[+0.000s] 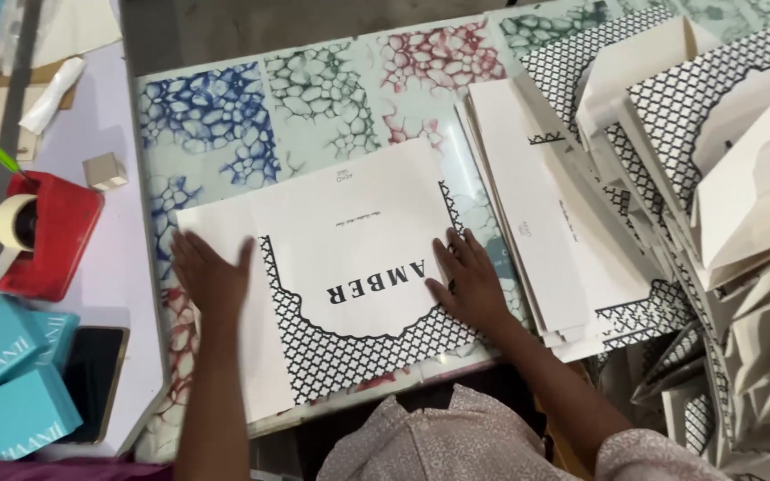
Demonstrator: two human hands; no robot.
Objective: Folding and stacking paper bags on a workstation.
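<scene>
A flat white paper sheet (340, 232) with a black lattice border and black lettering lies on the patterned table top (225, 116). My left hand (208, 274) presses flat on the sheet's left part, fingers spread. My right hand (467, 278) presses flat on its right edge, next to a stack of similar white sheets (536, 214). Neither hand grips anything.
A heap of folded patterned paper bags (724, 178) fills the right side. At left sit a red tape dispenser (46, 236), teal boxes (11, 379), a dark phone (93, 379) and a small beige cube (104, 170).
</scene>
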